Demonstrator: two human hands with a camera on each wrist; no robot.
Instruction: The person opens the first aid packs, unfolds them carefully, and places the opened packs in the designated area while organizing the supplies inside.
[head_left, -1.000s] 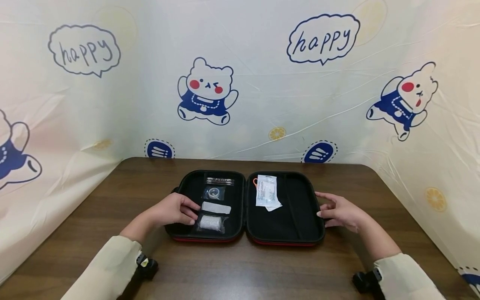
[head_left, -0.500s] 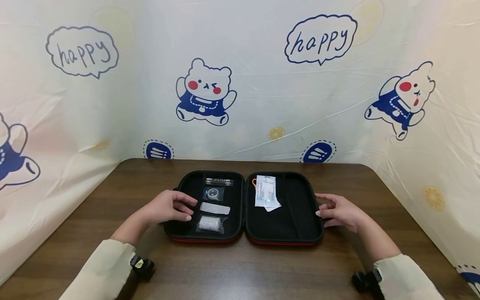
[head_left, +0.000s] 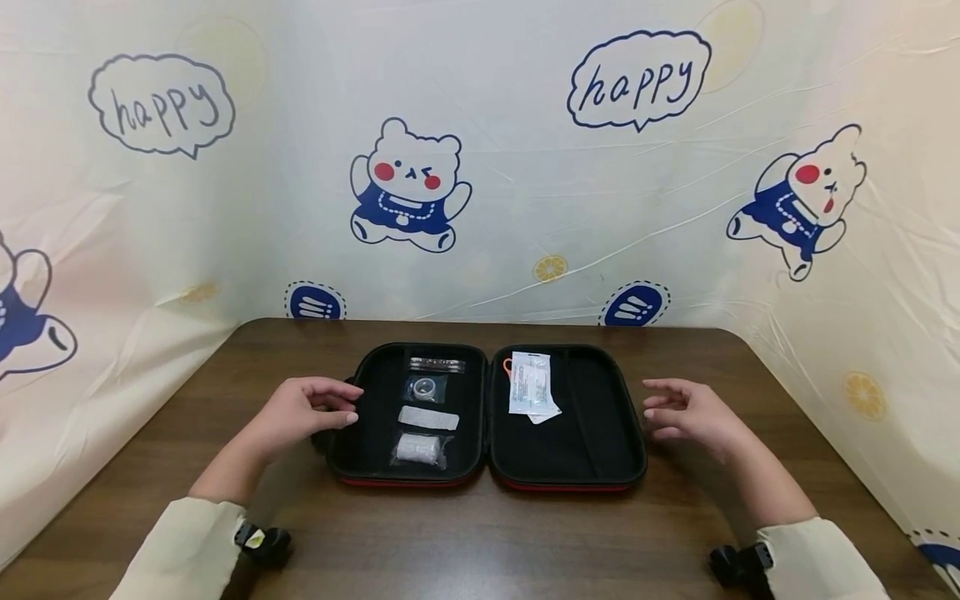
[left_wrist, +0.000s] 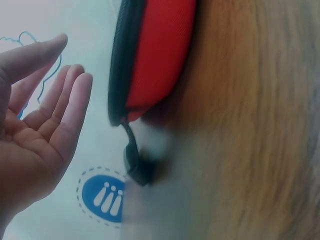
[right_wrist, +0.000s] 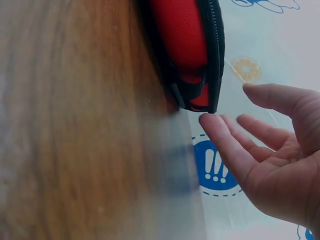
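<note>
Well, from my far-off seat I see the black and red case [head_left: 531, 454] lying unfolded and flat on the desk [head_left: 465, 546], about halfway between the two back corners and close to the back edge. What worries me is the small stuff inside. The left half has a white roll in a clear bag [head_left: 417, 448], a white strip [head_left: 428, 418], a ring in a clear packet [head_left: 424, 389] and a thin shiny packet [head_left: 437, 365]. The right half has a white packet [head_left: 529, 383] with an orange loop [head_left: 507, 367] peeking out beside it. I can't tell how tightly these are held, so if a half got tipped up fast, I think they could slide into the fold. A hard bump from a finger could push the case toward the back edge. The black tab [left_wrist: 138, 162] hanging by the case's left side might snag a finger, too.

The left hand [head_left: 303, 408] is near the left rim with a gap, its thumb and fingers spread, a bit bent, holding nothing. The right hand [head_left: 693, 417] is just beside the right rim, loose and spread the same way, also holding nothing; I can't tell if a fingertip touches. Both forearms slant inward toward the case.
</note>
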